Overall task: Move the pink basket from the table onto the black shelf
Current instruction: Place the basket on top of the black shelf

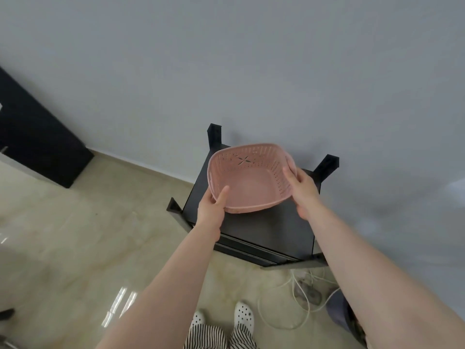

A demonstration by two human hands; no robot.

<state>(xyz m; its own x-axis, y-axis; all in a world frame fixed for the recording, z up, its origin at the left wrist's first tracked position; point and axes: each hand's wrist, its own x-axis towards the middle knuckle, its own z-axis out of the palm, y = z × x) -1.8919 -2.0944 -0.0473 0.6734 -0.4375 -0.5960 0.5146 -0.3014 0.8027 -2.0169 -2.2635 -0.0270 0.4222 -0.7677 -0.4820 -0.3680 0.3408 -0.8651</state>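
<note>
Fingers of left hand (212, 207) & right hand (301, 188) gripping pink basket (247, 178) rim, 2 sides, above black shelf (274, 229)

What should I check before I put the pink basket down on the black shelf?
1. Both hands holding: ok. The left hand and right hand grip opposite rims of the pink basket.
2. Basket empty, nothing to spill: ok.
3. Basket over the black shelf: ok, it is above the top board.
4. Landing spot free: ok for the part that shows; under the basket is hidden.
5. Basket level: not ok, it tilts toward you.
6. Basket touching the shelf yet: cannot tell.
</note>
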